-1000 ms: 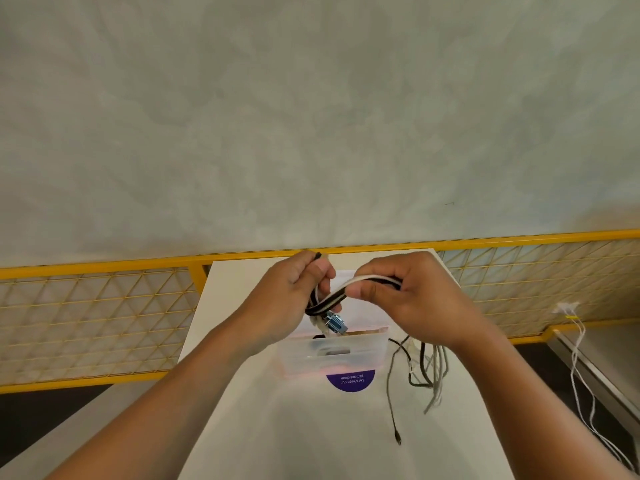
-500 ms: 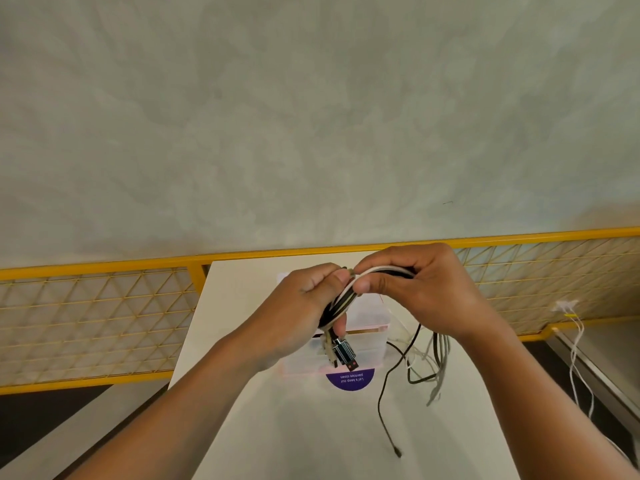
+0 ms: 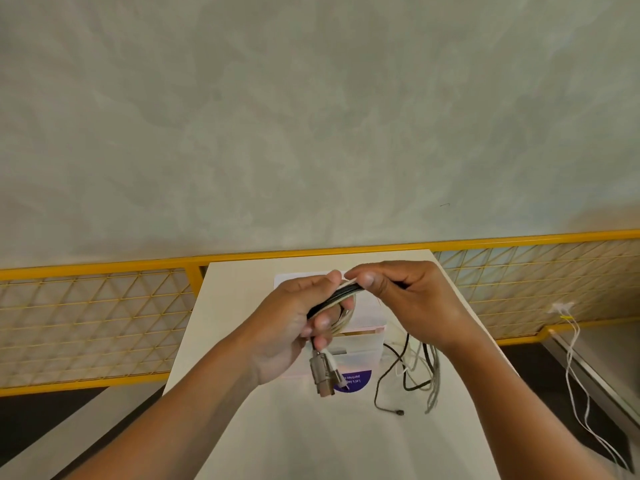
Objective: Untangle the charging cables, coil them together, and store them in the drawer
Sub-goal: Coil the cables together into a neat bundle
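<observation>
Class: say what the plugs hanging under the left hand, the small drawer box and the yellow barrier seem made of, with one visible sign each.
Plugs: probably metal shells, since they are grey with a dull sheen.
Drawer box: likely plastic, going by its translucent, milky white walls.
Barrier: seemingly painted metal, a thin wire mesh set in a smooth yellow frame.

Your 2 arms are bare all the way: the left forearm [image 3: 194,414] and the right forearm [image 3: 519,403] are uncovered from the bottom edge of the view up to the wrists, each looking broad near the camera and narrowing toward the hand. Your left hand [image 3: 277,327] and right hand [image 3: 419,303] are bare too, across the backs, the knuckles and the fingers. The nails you can see, such as the right thumbnail [image 3: 369,279], are short, rounded and plain.
</observation>
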Demonstrator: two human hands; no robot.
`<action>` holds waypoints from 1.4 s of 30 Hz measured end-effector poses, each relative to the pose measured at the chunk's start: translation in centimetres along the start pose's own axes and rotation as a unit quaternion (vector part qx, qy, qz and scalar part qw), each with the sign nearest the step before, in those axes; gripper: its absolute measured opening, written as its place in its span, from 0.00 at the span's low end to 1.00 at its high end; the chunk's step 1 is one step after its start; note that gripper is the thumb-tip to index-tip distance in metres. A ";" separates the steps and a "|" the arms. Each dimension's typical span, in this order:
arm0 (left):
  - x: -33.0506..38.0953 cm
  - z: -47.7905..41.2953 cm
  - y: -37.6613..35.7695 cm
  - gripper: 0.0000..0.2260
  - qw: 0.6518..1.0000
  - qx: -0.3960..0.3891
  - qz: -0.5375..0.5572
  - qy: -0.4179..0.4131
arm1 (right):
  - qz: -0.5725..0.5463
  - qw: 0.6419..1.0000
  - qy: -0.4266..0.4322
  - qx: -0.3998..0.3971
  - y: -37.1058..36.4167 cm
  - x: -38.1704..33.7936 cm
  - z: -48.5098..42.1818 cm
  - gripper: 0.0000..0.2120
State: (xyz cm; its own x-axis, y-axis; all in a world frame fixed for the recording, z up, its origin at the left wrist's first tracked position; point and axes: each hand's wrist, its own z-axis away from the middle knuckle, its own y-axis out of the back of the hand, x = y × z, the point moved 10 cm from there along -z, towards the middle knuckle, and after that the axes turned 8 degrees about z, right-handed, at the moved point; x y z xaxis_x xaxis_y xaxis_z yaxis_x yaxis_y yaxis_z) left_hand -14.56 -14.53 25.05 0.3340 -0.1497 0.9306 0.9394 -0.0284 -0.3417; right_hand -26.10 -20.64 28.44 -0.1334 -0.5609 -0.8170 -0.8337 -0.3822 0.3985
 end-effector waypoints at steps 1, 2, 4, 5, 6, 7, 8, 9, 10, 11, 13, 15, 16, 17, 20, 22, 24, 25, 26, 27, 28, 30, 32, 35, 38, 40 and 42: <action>0.0 0.0 0.1 0.17 1.000 0.005 0.020 0.005 | 0.014 1.000 0.007 -0.002 -0.1 -0.3 0.1 0.13; -0.1 0.0 0.2 0.17 0.999 0.007 0.042 0.010 | 0.031 0.999 0.015 -0.003 -0.3 -0.6 0.2 0.14; 0.0 0.0 0.1 0.17 0.996 0.007 0.083 0.020 | 0.065 0.997 0.030 -0.008 -0.8 -1.0 0.2 0.16; 0.0 0.0 0.1 0.17 0.995 0.005 0.097 0.024 | 0.079 0.996 0.034 -0.013 -1.1 -1.1 0.3 0.17; 0.0 0.0 0.0 0.17 0.994 0.003 0.109 0.029 | 0.088 0.995 0.037 -0.019 -1.3 -1.2 0.3 0.18; 0.1 0.0 -0.1 0.16 0.992 0.001 0.121 0.035 | 0.093 0.995 0.040 -0.025 -1.5 -1.2 0.3 0.19; 0.0 0.0 -0.2 0.16 0.990 0.001 0.132 0.041 | 0.090 0.995 0.041 -0.029 -1.8 -1.4 0.4 0.19; 0.0 0.0 -0.2 0.15 0.989 0.004 0.141 0.047 | 0.076 0.996 0.042 -0.035 -2.0 -1.6 0.4 0.18; -0.1 0.0 -0.2 0.15 0.988 0.008 0.149 0.051 | 0.051 0.997 0.043 -0.043 -2.3 -1.7 0.5 0.18; -0.2 0.0 -0.1 0.15 0.987 0.015 0.151 0.054 | 0.023 0.998 0.040 -0.050 -2.5 -1.8 0.6 0.19; -0.3 0.0 0.2 0.16 0.989 0.036 0.133 0.056 | 0.004 0.999 0.017 -0.045 -2.3 -1.4 0.5 0.24; 0.1 0.0 0.7 0.18 0.993 0.056 0.093 0.048 | 0.031 0.999 0.013 -0.033 -2.0 -1.3 0.5 0.27; 0.4 0.0 0.9 0.18 0.995 0.063 0.069 0.040 | 0.044 0.998 0.022 -0.031 -2.0 -1.5 0.6 0.26; 0.7 0.0 1.1 0.19 0.996 0.068 0.047 0.032 | 0.050 0.998 0.033 -0.032 -2.1 -1.8 0.6 0.25; 1.3 0.0 1.7 0.20 0.996 0.082 0.016 0.014 | 0.092 0.993 0.073 -0.028 -2.6 -2.8 0.5 0.21; 1.4 0.1 1.8 0.19 0.996 0.084 0.005 0.010 | 0.143 0.985 0.095 -0.013 -2.7 -3.1 0.4 0.19; 1.3 0.2 1.9 0.19 0.996 0.084 -0.009 0.011 | 0.180 0.978 0.109 0.003 -2.6 -3.4 0.3 0.15; 1.3 0.2 1.9 0.19 0.996 0.082 -0.017 0.015 | 0.195 0.974 0.116 0.007 -2.5 -3.5 0.2 0.13; 1.3 0.3 1.9 0.20 0.996 0.076 -0.028 0.022 | 0.209 0.970 0.124 0.010 -2.4 -3.6 0.2 0.11; 1.3 0.4 1.7 0.21 0.996 0.067 -0.041 0.031 | 0.220 0.966 0.133 0.013 -2.2 -3.7 0.1 0.10; 1.4 0.4 1.5 0.22 0.996 0.055 -0.056 0.041 | 0.224 0.965 0.139 0.016 -2.1 -3.8 0.1 0.10; 1.6 0.7 1.1 0.22 0.994 0.034 -0.091 0.053 | 0.206 0.968 0.142 0.019 -1.8 -3.8 0.2 0.09; 1.9 0.8 0.7 0.21 0.993 0.017 -0.109 0.048 | 0.158 0.980 0.121 0.004 -2.2 -3.2 0.2 0.09; 2.0 0.8 0.6 0.19 0.997 0.015 -0.074 0.026 | 0.090 0.993 0.075 -0.014 -2.8 -2.6 0.2 0.10; 1.9 0.5 1.0 0.18 0.999 0.034 -0.014 0.002 | 0.015 0.999 0.020 -0.035 -3.3 -2.4 0.3 0.11; 2.0 0.3 1.1 0.18 0.999 0.044 0.021 -0.020 | -0.041 0.999 -0.008 -0.031 -3.6 -2.3 0.5 0.11; 2.0 0.4 1.0 0.17 0.997 0.049 0.055 -0.038 | -0.079 0.996 -0.025 -0.013 -3.6 -2.0 0.5 0.12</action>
State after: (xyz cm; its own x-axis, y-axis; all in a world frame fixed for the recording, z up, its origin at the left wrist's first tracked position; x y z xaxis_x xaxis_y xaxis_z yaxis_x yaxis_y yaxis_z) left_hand -12.95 -14.50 26.66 0.4369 -0.0718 0.8967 0.8985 0.0812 -0.4313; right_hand -23.05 -17.81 28.42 -0.0285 -0.4546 -0.8902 -0.8325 -0.4821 0.2729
